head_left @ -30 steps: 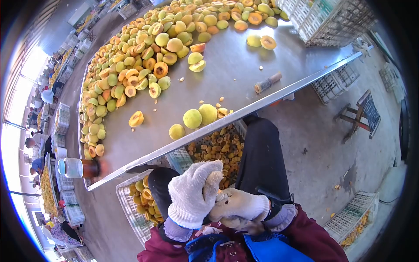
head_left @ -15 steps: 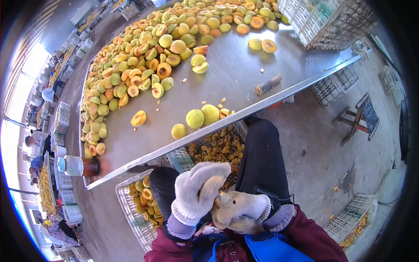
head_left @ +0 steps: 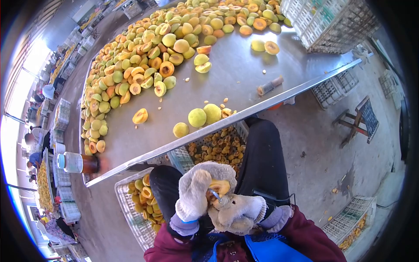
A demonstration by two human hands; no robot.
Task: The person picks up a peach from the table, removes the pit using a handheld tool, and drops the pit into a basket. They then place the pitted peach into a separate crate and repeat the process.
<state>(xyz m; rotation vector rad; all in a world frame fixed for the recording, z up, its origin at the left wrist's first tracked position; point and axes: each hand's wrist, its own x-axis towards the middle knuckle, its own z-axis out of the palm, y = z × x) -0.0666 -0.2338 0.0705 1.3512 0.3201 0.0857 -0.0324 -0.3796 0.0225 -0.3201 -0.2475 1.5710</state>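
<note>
My left hand (head_left: pixel 194 192), in a whitish knitted glove, is closed around a yellow peach half (head_left: pixel 221 187), its cut face toward me. In my gloved right hand (head_left: pixel 240 212) is a pitting tool (head_left: pixel 223 201); its thin metal end meets the cut face of the fruit, and its handle is mostly hidden by the glove. Both hands are close together above my lap. Before them, three whole-looking peaches (head_left: pixel 197 117) and small pit pieces lie near the edge of the metal table (head_left: pixel 235 87).
A large heap of halved peaches (head_left: pixel 144 65) covers the table's far left. A jar of dark liquid (head_left: pixel 78 163) stands at the left corner. Below are a crate of peach halves (head_left: pixel 131 209) and a crate of brownish pieces (head_left: pixel 183 158). A folding stool (head_left: pixel 360 122) is at right.
My left hand has turned and its fingers have shifted, so the peach half's cut face and the tool's metal end now show. My right hand has stayed nearly in place.
</note>
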